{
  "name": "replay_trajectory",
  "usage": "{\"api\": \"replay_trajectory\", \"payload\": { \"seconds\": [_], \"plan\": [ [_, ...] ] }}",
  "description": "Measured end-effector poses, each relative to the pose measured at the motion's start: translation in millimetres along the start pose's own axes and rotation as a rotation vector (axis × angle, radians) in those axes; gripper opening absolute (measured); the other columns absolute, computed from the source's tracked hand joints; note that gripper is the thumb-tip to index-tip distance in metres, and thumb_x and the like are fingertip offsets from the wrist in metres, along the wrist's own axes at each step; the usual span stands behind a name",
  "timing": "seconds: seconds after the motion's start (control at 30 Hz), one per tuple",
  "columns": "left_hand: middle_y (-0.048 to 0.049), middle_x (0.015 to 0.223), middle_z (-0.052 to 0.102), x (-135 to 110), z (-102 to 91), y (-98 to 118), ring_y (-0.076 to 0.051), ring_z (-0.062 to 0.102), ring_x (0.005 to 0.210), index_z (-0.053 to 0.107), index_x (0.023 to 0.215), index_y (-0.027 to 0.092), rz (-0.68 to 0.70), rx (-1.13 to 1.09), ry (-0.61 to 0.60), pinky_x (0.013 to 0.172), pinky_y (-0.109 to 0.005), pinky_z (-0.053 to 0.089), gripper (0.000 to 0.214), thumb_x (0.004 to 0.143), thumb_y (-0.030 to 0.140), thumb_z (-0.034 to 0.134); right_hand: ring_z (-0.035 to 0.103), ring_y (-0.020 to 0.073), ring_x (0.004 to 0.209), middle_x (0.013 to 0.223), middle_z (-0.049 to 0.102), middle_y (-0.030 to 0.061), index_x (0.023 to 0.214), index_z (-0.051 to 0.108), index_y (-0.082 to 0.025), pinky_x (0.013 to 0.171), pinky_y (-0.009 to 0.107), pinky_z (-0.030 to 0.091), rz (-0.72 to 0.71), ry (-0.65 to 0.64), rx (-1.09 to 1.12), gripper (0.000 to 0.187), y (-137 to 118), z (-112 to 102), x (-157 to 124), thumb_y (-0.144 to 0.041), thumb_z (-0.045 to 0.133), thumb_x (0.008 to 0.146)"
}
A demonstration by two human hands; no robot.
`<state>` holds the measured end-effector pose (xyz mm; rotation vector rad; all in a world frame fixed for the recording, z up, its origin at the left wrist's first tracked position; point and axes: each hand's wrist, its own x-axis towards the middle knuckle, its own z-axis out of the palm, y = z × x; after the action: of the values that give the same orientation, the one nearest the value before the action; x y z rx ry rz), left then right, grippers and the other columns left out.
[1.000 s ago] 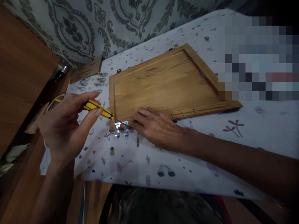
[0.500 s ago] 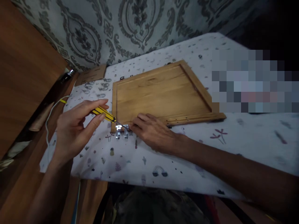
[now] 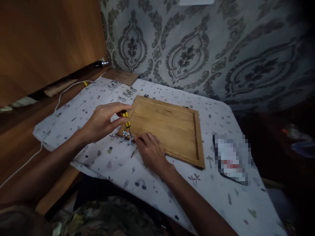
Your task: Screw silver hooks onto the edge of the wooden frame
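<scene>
**Screwdriver set on the corner hook**

The fingers [image 3: 117, 113] of your left hand [image 3: 104, 122] pinch the yellow-and-black screwdriver [image 3: 126, 119]. Its tip is down on the metal hook [image 3: 126, 137] at the near left corner of the wooden board [image 3: 169, 124], which lies flat on the patterned cloth [image 3: 172, 183]. The fingertips [image 3: 138, 138] of your right hand [image 3: 150, 151] lie close together against that hook; you cannot tell whether they grip it. Loose hooks [image 3: 123, 93] and a white cable [image 3: 59, 100] lie farther left.

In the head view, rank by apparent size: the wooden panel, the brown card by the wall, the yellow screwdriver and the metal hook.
Largest: wooden panel
brown card
yellow screwdriver and metal hook: too alike to rank
</scene>
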<state>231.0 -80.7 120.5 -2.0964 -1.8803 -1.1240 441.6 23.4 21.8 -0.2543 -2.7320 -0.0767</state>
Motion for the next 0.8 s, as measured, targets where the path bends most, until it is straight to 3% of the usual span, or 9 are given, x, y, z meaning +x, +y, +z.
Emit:
{"api": "replay_trajectory", "payload": {
  "seconds": [0.07, 0.17, 0.4, 0.63, 0.8],
  "plan": [
    [-0.0028, 0.096, 0.077, -2.6, 1.8, 1.4, -0.014, 0.072, 0.079, 0.071, 0.115, 0.021, -0.055, -0.034, 0.021, 0.077, -0.023, 0.058, 0.025, 0.094, 0.035, 0.069, 0.054, 0.0227, 0.092, 0.1, 0.069, 0.0112, 0.113, 0.072, -0.013, 0.08, 0.035, 0.047, 0.0, 0.015, 0.008, 0.021, 0.0, 0.2, 0.0, -0.014, 0.054, 0.101],
    [-0.0021, 0.092, 0.077, -4.7, 6.7, 2.8, -0.012, 0.07, 0.073, 0.072, 0.105, 0.019, -0.034, -0.095, 0.056, 0.073, -0.02, 0.057, 0.021, 0.094, 0.037, 0.07, 0.054, 0.0224, 0.091, 0.099, 0.07, 0.0102, 0.112, 0.072, -0.013, 0.078, 0.034, 0.046, -0.003, 0.04, 0.021, 0.02, 0.9, 1.9, 0.2, -0.014, 0.056, 0.101],
    [-0.0074, 0.107, 0.08, -1.7, 10.4, -1.9, -0.013, 0.075, 0.081, 0.075, 0.113, 0.016, 0.091, -0.14, 0.045, 0.082, -0.023, 0.059, 0.027, 0.098, 0.037, 0.067, 0.053, 0.0224, 0.089, 0.096, 0.07, 0.0083, 0.109, 0.073, -0.014, 0.078, 0.034, 0.045, -0.01, 0.106, 0.038, 0.018, 2.1, 7.6, 0.2, -0.013, 0.057, 0.1],
    [-0.0059, 0.105, 0.08, 5.2, 5.9, -10.2, -0.013, 0.074, 0.078, 0.076, 0.115, 0.019, 0.127, -0.156, -0.008, 0.079, -0.023, 0.059, 0.027, 0.097, 0.037, 0.067, 0.053, 0.0224, 0.09, 0.096, 0.07, 0.0083, 0.107, 0.072, -0.014, 0.076, 0.033, 0.043, -0.002, 0.117, 0.041, 0.017, 1.4, 7.0, 1.3, -0.014, 0.057, 0.101],
    [-0.0055, 0.099, 0.079, 4.0, 13.0, -3.5, -0.013, 0.071, 0.074, 0.074, 0.114, 0.019, 0.12, -0.094, 0.042, 0.073, -0.023, 0.058, 0.027, 0.096, 0.039, 0.068, 0.051, 0.0224, 0.087, 0.092, 0.069, 0.0085, 0.107, 0.072, -0.013, 0.075, 0.034, 0.042, -0.007, 0.13, 0.041, 0.019, 1.5, 6.4, 0.9, -0.014, 0.054, 0.103]
  ]
}}
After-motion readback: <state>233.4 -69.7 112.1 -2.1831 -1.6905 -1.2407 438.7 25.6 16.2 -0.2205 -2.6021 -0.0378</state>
